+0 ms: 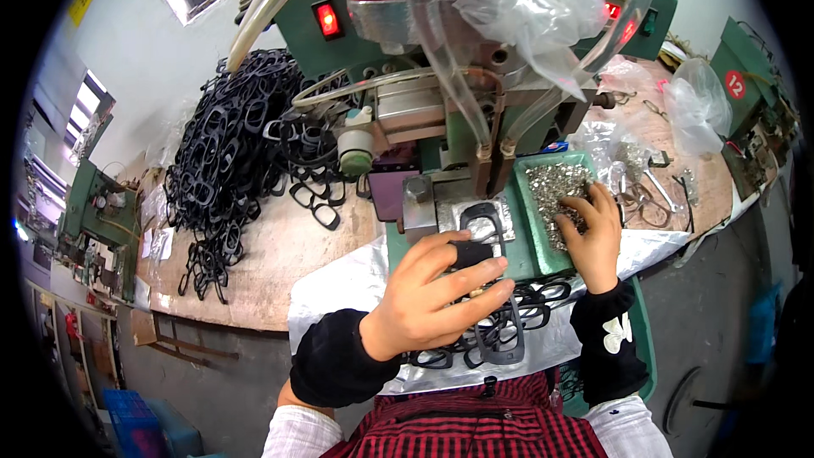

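A black plastic glasses frame (506, 354) stands lengthwise in front of the machine, its far lens opening close under the machine's head. My left hand (441, 297) is closed on the frame around its middle, with a black wrap on one finger. To the right, my right hand (595, 233) reaches into a green tray (543, 265) of small shiny metal parts (549, 187). Its thumb and bent fingers are apart and touch the pile; no part shows clearly between them. More black glasses frames (536, 309) lie below my left hand on silvery sheeting.
A green bench machine (415, 110) with clear hoses and a lit red switch (327, 19) stands ahead. A large heap of black frames (225, 144) covers the table's left. Wrenches (660, 191) and plastic bags (697, 106) lie to the right. A green basket (642, 339) sits beside my right forearm.
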The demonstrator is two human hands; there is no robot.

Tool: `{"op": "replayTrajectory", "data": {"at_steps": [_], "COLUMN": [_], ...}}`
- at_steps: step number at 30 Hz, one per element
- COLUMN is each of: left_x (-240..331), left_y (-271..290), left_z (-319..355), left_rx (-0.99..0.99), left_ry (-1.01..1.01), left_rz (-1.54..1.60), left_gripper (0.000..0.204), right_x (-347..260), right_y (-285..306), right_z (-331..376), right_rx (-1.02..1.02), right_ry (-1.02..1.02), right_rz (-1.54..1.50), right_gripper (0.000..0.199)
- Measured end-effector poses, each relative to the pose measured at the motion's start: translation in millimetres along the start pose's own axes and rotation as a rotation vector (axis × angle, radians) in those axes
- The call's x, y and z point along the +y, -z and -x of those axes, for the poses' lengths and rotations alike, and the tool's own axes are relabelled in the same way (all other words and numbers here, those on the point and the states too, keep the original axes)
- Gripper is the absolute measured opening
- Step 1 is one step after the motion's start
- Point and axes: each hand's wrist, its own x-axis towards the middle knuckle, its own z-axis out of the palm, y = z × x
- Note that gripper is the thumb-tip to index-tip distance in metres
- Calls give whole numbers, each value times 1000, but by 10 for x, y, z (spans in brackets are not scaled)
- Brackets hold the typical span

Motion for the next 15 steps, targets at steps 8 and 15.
{"op": "replayTrajectory", "data": {"at_steps": [8, 15], "left_x": [43, -434], "left_y": [-11, 170], "left_z": [80, 848], "left_rx": [71, 378], "left_ry": [57, 856], "left_rz": [49, -237], "left_gripper": [34, 51], "right_x": [53, 332], "right_y": [-82, 76], "right_z": [0, 260], "right_rx": [-3, 149], "right_ry": [1, -513], "right_rz": [-62, -1056], "right_gripper": [15, 26]}}
